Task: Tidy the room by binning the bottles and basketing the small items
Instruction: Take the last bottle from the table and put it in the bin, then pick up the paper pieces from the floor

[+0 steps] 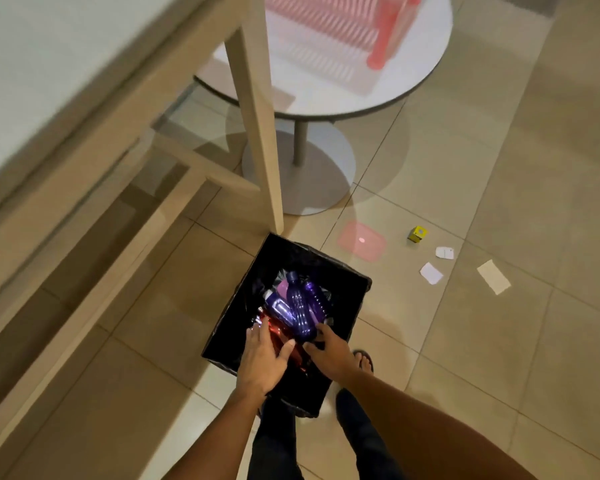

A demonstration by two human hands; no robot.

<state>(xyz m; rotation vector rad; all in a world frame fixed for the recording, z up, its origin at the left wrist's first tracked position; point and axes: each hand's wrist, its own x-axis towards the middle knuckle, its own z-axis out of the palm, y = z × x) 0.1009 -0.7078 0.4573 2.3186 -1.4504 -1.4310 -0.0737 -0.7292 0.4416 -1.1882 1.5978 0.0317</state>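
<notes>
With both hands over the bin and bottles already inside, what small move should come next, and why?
Probably let go and lift both hands clear. The purple bottles already lie inside the black bin, with the left hand open and the right hand at a bottle's base. The yellow box and paper slips lie on the floor, unbasketed.

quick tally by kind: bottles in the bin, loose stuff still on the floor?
Purple bottles in the black bin: 3
Red bottles in the bin: 1, partly hidden
White paper scraps on the floor: 3
Yellow box: 1
Pink lid: 1
Total: 9
</notes>
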